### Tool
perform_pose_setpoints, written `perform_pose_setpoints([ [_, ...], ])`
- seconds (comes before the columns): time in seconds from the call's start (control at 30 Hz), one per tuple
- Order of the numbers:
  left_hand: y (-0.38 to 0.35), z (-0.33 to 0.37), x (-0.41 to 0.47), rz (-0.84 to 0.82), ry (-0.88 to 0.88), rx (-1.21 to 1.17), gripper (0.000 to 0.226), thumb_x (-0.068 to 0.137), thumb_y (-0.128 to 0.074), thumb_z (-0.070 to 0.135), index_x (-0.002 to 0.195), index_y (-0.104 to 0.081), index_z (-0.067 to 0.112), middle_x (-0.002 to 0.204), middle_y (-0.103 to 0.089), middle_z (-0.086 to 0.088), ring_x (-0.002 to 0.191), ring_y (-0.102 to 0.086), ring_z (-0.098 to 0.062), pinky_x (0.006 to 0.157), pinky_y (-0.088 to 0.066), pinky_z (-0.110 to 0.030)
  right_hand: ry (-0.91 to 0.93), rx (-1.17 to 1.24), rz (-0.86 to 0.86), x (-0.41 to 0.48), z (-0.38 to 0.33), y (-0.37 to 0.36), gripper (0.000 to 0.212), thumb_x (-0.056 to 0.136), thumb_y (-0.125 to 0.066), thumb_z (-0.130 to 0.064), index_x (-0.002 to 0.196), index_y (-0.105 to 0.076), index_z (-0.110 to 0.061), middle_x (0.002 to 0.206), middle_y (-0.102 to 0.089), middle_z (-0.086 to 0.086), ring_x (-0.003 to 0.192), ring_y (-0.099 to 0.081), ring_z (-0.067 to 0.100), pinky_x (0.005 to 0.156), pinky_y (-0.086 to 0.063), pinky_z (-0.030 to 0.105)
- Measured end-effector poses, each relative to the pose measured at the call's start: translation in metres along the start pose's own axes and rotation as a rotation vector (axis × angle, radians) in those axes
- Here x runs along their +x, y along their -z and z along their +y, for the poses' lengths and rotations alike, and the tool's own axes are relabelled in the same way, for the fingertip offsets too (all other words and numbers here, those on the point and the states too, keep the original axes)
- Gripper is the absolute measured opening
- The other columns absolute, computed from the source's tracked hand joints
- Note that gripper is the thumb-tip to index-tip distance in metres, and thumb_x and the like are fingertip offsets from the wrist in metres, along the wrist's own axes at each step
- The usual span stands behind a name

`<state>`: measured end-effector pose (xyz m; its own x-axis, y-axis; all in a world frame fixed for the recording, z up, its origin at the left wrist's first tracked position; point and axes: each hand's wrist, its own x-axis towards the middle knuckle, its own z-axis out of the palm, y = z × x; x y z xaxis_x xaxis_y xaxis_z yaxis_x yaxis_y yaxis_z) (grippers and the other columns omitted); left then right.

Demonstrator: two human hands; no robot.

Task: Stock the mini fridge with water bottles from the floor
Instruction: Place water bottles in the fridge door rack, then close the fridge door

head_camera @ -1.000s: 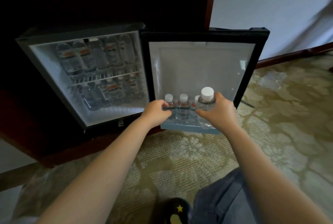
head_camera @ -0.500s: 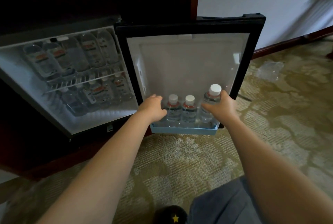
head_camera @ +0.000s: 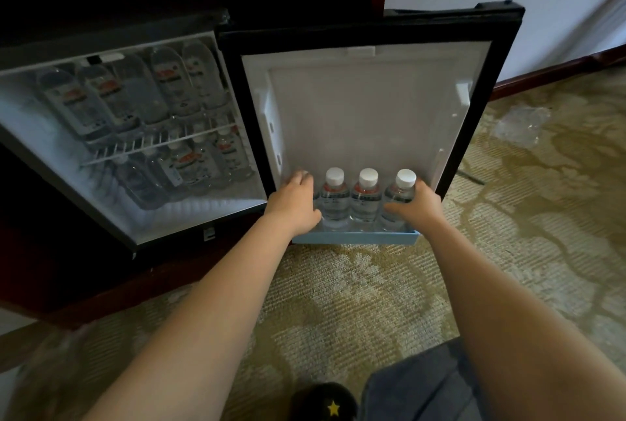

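Observation:
The mini fridge (head_camera: 67,210) stands open on the left, with several water bottles (head_camera: 169,85) lying on its wire shelf and more below. Its door (head_camera: 369,109) swings wide to the right. In the light-blue door shelf (head_camera: 355,237) stand white-capped bottles. My right hand (head_camera: 418,207) grips the rightmost bottle (head_camera: 399,193), which stands in the shelf. My left hand (head_camera: 294,203) is curled round a bottle at the shelf's left end, which it hides almost fully. Two bottles (head_camera: 350,200) stand between my hands.
Patterned beige carpet (head_camera: 355,302) covers the floor in front. Crumpled clear plastic wrap (head_camera: 518,125) lies on the carpet right of the door. A dark wooden cabinet (head_camera: 84,285) surrounds the fridge. My knee (head_camera: 423,390) and a dark slipper with a star (head_camera: 325,400) are at the bottom.
My right hand has lowered its bottle from above the shelf down into the right end of the door shelf. My left hand stayed on the left bottle. The view moved closer.

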<state>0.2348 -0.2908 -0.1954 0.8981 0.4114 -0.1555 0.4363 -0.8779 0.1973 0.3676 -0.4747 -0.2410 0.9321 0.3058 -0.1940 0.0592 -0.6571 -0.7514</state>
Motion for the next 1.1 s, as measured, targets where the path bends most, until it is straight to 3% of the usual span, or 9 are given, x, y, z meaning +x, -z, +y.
perform_pose_setpoints([
  [0.23, 0.001, 0.000, 0.000, -0.018, -0.007, -0.005, 0.077, 0.087, -0.058, 0.031, 0.149, -0.017, 0.010, 0.159, -0.010, -0.005, 0.143, -0.022, -0.028, 0.110, -0.035, -0.046, -0.057, -0.169, -0.057, -0.002, -0.011, -0.005, 0.071, 0.084, -0.071, -0.031, 0.136, -0.033, -0.003, 0.129, -0.054, 0.015, 0.116, -0.054, 0.033, 0.089, -0.048, 0.041],
  [0.37, 0.010, -0.004, -0.012, 0.002, -0.003, -0.040, 0.078, 0.090, -0.058, 0.034, 0.150, -0.014, 0.011, 0.160, -0.003, -0.005, 0.147, -0.011, -0.027, 0.117, -0.024, -0.044, -0.148, -0.324, -0.065, -0.017, -0.016, 0.007, 0.072, 0.081, -0.068, -0.043, 0.132, -0.035, -0.003, 0.110, -0.057, 0.011, 0.099, -0.058, 0.030, 0.077, -0.052, 0.039],
  [0.43, 0.020, -0.003, -0.021, 0.062, 0.001, -0.078, 0.075, 0.092, -0.056, 0.034, 0.150, -0.015, 0.009, 0.160, -0.008, -0.007, 0.147, -0.012, -0.027, 0.118, -0.020, -0.040, -0.137, -0.437, -0.019, -0.029, -0.020, 0.016, 0.059, 0.084, -0.062, -0.045, 0.122, -0.043, -0.004, 0.095, -0.056, 0.006, 0.085, -0.057, 0.026, 0.067, -0.047, 0.034],
  [0.53, 0.041, 0.001, -0.035, 0.128, -0.030, -0.080, 0.062, 0.094, -0.052, 0.033, 0.146, -0.028, 0.010, 0.154, -0.025, -0.007, 0.140, -0.026, -0.026, 0.112, -0.029, -0.038, -0.086, -0.431, -0.051, -0.045, -0.036, 0.024, 0.030, 0.086, -0.057, -0.036, 0.094, -0.058, -0.007, 0.078, -0.058, 0.004, 0.069, -0.056, 0.021, 0.061, -0.047, 0.029],
  [0.67, 0.080, 0.008, -0.052, 0.158, -0.067, -0.054, 0.050, 0.095, -0.049, 0.029, 0.140, -0.039, 0.012, 0.144, -0.041, -0.007, 0.131, -0.039, -0.025, 0.102, -0.037, -0.035, 0.114, -0.245, 0.003, -0.071, -0.075, 0.035, 0.026, 0.087, -0.055, -0.029, 0.070, -0.052, -0.009, 0.064, -0.054, 0.004, 0.059, -0.050, 0.021, 0.056, -0.040, 0.028],
  [0.8, 0.125, 0.016, -0.064, 0.307, -0.091, -0.078, 0.041, 0.095, -0.048, 0.026, 0.133, -0.048, 0.010, 0.138, -0.047, -0.007, 0.126, -0.044, -0.023, 0.101, -0.038, -0.033, 0.370, -0.127, 0.059, -0.094, -0.129, 0.063, 0.009, 0.089, -0.057, -0.023, 0.087, -0.060, -0.015, 0.083, -0.062, 0.001, 0.078, -0.056, 0.019, 0.065, -0.041, 0.026],
  [0.97, 0.181, 0.032, -0.061, 0.425, -0.105, -0.005, 0.047, 0.094, -0.051, 0.028, 0.137, -0.044, 0.011, 0.142, -0.042, -0.007, 0.131, -0.039, -0.025, 0.103, -0.039, -0.038, 0.620, -0.135, 0.172, -0.094, -0.191, 0.094, 0.021, 0.090, -0.055, -0.022, 0.107, -0.063, -0.013, 0.104, -0.065, 0.004, 0.091, -0.058, 0.020, 0.073, -0.043, 0.028],
  [1.1, 0.214, 0.038, -0.045, 0.356, -0.054, 0.077, 0.058, 0.094, -0.050, 0.036, 0.142, -0.036, 0.007, 0.151, -0.031, -0.008, 0.139, -0.029, -0.027, 0.110, -0.033, -0.043, 0.694, -0.367, 0.295, -0.065, -0.222, 0.117, 0.040, 0.093, -0.050, -0.023, 0.131, -0.051, -0.012, 0.127, -0.055, 0.008, 0.115, -0.051, 0.027, 0.083, -0.044, 0.034],
])
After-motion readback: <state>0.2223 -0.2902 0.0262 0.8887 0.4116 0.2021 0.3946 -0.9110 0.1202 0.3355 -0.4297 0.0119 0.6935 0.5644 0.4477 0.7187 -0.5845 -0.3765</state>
